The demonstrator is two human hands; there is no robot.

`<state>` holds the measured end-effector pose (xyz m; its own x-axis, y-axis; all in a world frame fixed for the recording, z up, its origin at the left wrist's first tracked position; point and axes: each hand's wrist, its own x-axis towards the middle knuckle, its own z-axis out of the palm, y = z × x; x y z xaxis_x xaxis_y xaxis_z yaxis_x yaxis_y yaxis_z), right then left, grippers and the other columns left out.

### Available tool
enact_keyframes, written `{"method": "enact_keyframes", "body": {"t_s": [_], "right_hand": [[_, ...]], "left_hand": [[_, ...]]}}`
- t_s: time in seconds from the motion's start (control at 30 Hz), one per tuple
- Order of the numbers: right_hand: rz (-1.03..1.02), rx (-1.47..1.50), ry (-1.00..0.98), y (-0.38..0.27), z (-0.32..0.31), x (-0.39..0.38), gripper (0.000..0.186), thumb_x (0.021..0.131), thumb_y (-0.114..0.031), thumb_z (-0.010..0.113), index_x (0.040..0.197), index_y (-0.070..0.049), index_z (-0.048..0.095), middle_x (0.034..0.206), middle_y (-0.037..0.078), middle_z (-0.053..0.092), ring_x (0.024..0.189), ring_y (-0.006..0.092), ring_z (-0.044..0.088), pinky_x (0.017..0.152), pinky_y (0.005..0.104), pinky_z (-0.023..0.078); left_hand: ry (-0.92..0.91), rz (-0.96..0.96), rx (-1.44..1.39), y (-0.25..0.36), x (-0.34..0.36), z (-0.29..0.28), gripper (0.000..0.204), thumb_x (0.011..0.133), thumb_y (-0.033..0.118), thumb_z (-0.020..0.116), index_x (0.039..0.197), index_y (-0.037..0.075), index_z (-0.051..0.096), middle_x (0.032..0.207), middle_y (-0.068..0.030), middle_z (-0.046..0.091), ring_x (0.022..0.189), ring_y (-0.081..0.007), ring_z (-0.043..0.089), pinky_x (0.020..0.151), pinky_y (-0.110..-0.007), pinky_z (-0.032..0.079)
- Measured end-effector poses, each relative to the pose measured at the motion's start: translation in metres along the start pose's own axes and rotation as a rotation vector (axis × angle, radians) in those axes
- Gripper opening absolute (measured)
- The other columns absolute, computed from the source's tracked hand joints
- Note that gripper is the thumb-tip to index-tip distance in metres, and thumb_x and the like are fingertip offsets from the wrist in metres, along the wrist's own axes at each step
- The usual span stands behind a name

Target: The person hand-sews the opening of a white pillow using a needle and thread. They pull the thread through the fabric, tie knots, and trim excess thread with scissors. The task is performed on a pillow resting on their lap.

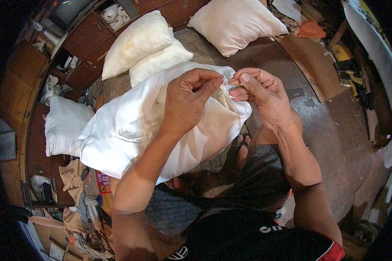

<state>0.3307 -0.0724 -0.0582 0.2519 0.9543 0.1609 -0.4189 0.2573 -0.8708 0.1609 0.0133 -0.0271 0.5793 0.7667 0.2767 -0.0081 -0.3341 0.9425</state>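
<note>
Across my lap lies a large white pillow [104,130] in satiny cloth. It has a seam, and a patch of fluffy filling [133,129] shows at an opening in its side. My left hand [188,98] is raised over its far right end, with thumb and forefinger pinched together. Close beside it, my right hand [263,93] also pinches, its thumb pressed to the fingers. The fingertips of both hands nearly meet above the gathered cloth. Something thin, perhaps thread or a needle, is between them, too fine to make out.
Two stacked off-white pillows [139,41] lie beyond, another pillow [235,26] at the far right, and one more [65,126] at the left. Wooden cabinets [85,37] line the left side. Cloth scraps [80,222] are heaped at lower left; a board [311,65] rests at right.
</note>
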Motion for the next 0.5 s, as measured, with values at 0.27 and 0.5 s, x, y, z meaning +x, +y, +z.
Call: {"method": "enact_keyframes", "body": {"t_s": [0.27, 0.5], "right_hand": [[0.011, 0.019, 0.014, -0.0011, 0.0037, -0.0021, 0.021, 0.096, -0.017, 0.060, 0.106, 0.001, 0.065, 0.097, 0.008, 0.069, 0.080, 0.0144, 0.069, 0.071, 0.0236, 0.055], [-0.034, 0.022, -0.008, 0.0001, 0.0035, -0.0033, 0.020, 0.097, -0.015, 0.059, 0.105, 0.002, 0.065, 0.096, 0.008, 0.069, 0.081, 0.0141, 0.068, 0.072, 0.0239, 0.055]], "left_hand": [[-0.051, -0.037, -0.109, -0.0017, 0.0001, -0.0028, 0.014, 0.088, 0.008, 0.070, 0.098, -0.002, 0.069, 0.087, -0.0038, 0.070, 0.077, -0.0056, 0.062, 0.070, -0.020, 0.049], [-0.066, -0.085, -0.125, 0.0002, -0.0017, -0.0026, 0.013, 0.087, 0.008, 0.071, 0.097, -0.001, 0.070, 0.088, -0.0041, 0.071, 0.079, -0.0059, 0.062, 0.072, -0.020, 0.049]]}}
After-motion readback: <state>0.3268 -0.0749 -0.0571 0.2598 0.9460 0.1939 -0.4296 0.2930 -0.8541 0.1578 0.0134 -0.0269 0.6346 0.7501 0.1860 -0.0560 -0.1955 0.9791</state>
